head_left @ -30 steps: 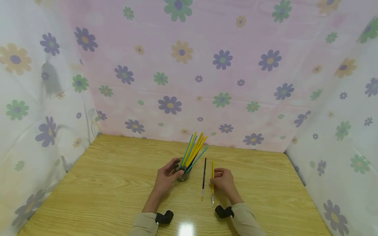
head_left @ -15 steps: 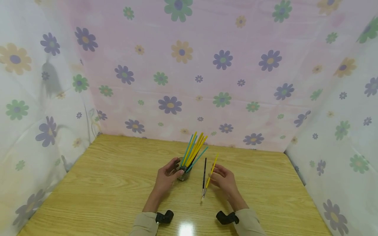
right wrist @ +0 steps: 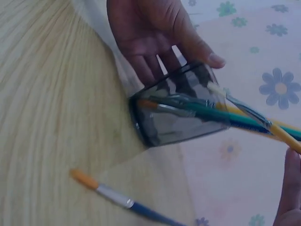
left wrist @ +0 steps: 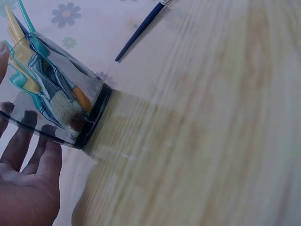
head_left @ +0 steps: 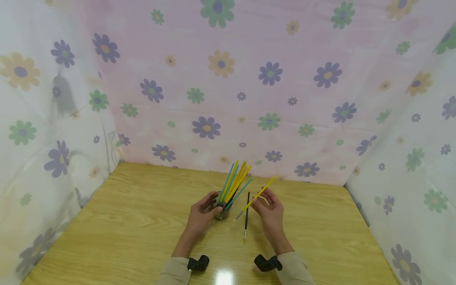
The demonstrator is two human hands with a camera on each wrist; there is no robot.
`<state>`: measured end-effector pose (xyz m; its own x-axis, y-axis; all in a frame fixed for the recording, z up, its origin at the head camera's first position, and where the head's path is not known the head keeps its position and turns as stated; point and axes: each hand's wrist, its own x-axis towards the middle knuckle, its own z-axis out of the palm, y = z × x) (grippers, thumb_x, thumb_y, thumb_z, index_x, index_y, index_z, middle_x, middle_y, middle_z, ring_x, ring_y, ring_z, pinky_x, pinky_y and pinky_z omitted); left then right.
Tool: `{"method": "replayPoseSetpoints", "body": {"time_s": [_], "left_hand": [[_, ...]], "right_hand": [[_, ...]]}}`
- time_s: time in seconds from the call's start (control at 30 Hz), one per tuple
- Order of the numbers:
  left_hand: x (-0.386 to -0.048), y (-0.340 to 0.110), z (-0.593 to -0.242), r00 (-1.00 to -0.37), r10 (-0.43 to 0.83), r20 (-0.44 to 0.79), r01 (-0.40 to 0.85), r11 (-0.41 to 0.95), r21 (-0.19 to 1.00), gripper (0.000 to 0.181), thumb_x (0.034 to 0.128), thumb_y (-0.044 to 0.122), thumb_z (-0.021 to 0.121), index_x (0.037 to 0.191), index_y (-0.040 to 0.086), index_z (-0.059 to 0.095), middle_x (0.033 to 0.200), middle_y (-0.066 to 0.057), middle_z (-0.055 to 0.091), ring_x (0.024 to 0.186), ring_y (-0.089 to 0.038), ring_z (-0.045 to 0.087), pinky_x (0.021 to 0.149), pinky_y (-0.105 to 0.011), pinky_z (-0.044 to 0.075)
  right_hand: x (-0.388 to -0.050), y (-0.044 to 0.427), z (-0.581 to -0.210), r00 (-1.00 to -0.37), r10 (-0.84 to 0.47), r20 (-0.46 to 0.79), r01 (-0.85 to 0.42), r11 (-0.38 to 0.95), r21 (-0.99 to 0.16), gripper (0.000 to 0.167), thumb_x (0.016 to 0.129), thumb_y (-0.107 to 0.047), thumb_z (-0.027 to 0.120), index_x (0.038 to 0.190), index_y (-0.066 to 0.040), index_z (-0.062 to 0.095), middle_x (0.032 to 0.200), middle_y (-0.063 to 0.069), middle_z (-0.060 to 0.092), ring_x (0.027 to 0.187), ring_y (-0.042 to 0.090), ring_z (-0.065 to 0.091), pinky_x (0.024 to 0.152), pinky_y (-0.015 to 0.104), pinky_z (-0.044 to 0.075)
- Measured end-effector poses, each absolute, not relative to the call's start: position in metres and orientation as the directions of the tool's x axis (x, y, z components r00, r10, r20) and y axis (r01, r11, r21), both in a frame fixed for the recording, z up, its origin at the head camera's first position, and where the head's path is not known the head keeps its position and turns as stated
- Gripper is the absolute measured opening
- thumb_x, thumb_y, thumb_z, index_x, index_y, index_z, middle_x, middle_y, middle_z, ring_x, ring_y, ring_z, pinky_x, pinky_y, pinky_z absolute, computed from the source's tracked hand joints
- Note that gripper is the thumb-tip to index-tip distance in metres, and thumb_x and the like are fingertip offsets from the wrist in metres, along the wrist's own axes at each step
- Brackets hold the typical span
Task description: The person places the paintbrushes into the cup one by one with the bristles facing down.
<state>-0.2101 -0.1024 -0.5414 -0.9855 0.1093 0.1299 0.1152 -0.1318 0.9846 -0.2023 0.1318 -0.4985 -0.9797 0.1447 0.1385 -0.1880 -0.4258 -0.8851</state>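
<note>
My left hand (head_left: pixel 200 215) grips a smoky see-through cup (head_left: pixel 223 215) from its left side, fingers curled round it and thumb near the rim. Several paintbrushes (head_left: pixel 235 185) with yellow and teal handles stand bristles down in it, seen through the wall in the left wrist view. My right hand (head_left: pixel 272 211) pinches a yellow paintbrush (head_left: pixel 265 185) by its handle, tilted, pale bristles pointing down-left toward the cup. In the right wrist view its ferrule (right wrist: pixel 248 111) overlaps the cup's rim; whether they touch I cannot tell. A dark blue paintbrush (right wrist: pixel 113 195) with orange bristles lies between the hands.
Everything stands on a wood-grain table (head_left: pixel 149 221). A flowered sheet (head_left: pixel 178 79) hangs behind the table and along both sides. Each wrist wears a small black camera (head_left: pixel 198 263).
My right hand has lifted the yellow paintbrush off the table and tilted it, swinging the bristles left toward the cup. The left hand, the cup and the dark blue paintbrush stay put.
</note>
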Motion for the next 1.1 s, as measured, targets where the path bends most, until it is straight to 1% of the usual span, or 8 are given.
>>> {"method": "replayPoseSetpoints", "body": {"time_s": [0.17,0.37,0.43,0.47,0.67,0.8,1.0,1.1], "left_hand": [[-0.209,-0.101,-0.543,-0.988,0.109,0.112,0.096,-0.139,0.986,0.069,0.0924,0.006,0.075,0.153,-0.001,0.042,0.152,-0.016,0.052,0.141,-0.038,0.046,0.118,-0.044,0.04],[-0.208,-0.1,-0.546,-0.991,0.108,0.081,0.063,-0.16,0.985,0.069,0.0916,0.006,0.075,0.153,0.001,0.043,0.152,-0.013,0.052,0.142,-0.035,0.046,0.118,-0.04,0.04],[-0.208,-0.1,-0.547,-0.99,0.111,0.085,0.066,-0.164,0.984,0.069,0.0917,0.006,0.075,0.153,0.002,0.044,0.152,-0.012,0.052,0.141,-0.035,0.046,0.119,-0.04,0.04],[-0.207,-0.1,-0.546,-0.99,0.113,0.089,0.069,-0.168,0.983,0.069,0.0917,0.006,0.075,0.153,0.002,0.044,0.152,-0.013,0.052,0.141,-0.035,0.046,0.119,-0.041,0.04],[-0.208,-0.1,-0.544,-0.988,0.112,0.102,0.083,-0.163,0.983,0.068,0.0918,0.006,0.075,0.152,0.001,0.045,0.152,-0.014,0.052,0.14,-0.037,0.047,0.118,-0.044,0.041],[-0.209,-0.1,-0.544,-0.987,0.11,0.121,0.104,-0.149,0.983,0.068,0.0917,0.006,0.075,0.152,-0.001,0.044,0.151,-0.016,0.052,0.14,-0.038,0.047,0.118,-0.044,0.041],[-0.21,-0.101,-0.545,-0.983,0.109,0.144,0.129,-0.135,0.982,0.069,0.0925,0.007,0.075,0.152,-0.003,0.043,0.152,-0.018,0.051,0.139,-0.041,0.047,0.118,-0.047,0.04],[-0.21,-0.103,-0.544,-0.983,0.11,0.147,0.133,-0.127,0.983,0.068,0.0932,0.008,0.074,0.152,-0.004,0.042,0.152,-0.019,0.05,0.14,-0.041,0.046,0.118,-0.048,0.04]], "right_hand": [[-0.206,0.12,-0.49,-0.914,0.269,0.302,-0.394,-0.419,-0.818,0.037,0.089,0.016,0.067,0.119,-0.004,0.064,0.106,0.003,0.065,0.098,0.02,0.068,0.084,0.033,0.064],[-0.213,0.103,-0.485,-0.819,0.335,0.465,-0.567,-0.352,-0.745,0.035,0.087,0.018,0.069,0.119,0.008,0.062,0.105,0.006,0.066,0.097,0.018,0.067,0.079,0.03,0.064],[-0.216,0.097,-0.484,-0.81,0.33,0.484,-0.581,-0.343,-0.738,0.034,0.087,0.017,0.069,0.118,0.008,0.061,0.106,0.008,0.065,0.097,0.018,0.066,0.08,0.029,0.064],[-0.217,0.094,-0.484,-0.809,0.328,0.487,-0.583,-0.34,-0.738,0.034,0.087,0.017,0.069,0.119,0.013,0.059,0.107,0.01,0.064,0.097,0.018,0.066,0.08,0.029,0.064],[-0.222,0.083,-0.493,-0.82,0.314,0.479,-0.561,-0.267,-0.784,0.039,0.089,0.013,0.07,0.121,0.024,0.052,0.11,0.019,0.064,0.096,0.014,0.066,0.08,0.029,0.064],[-0.225,0.078,-0.501,-0.825,0.303,0.477,-0.545,-0.21,-0.812,0.034,0.089,0.011,0.071,0.121,0.019,0.059,0.111,0.018,0.066,0.094,0.011,0.067,0.078,0.024,0.063],[-0.226,0.073,-0.507,-0.841,0.264,0.473,-0.517,-0.129,-0.846,0.03,0.09,0.009,0.071,0.119,0.013,0.065,0.114,0.028,0.064,0.093,0.009,0.066,0.077,0.022,0.062],[-0.225,0.072,-0.509,-0.853,0.255,0.456,-0.491,-0.096,-0.866,0.029,0.091,0.005,0.073,0.119,0.01,0.068,0.115,0.029,0.064,0.095,0.01,0.066,0.077,0.02,0.061]]}}
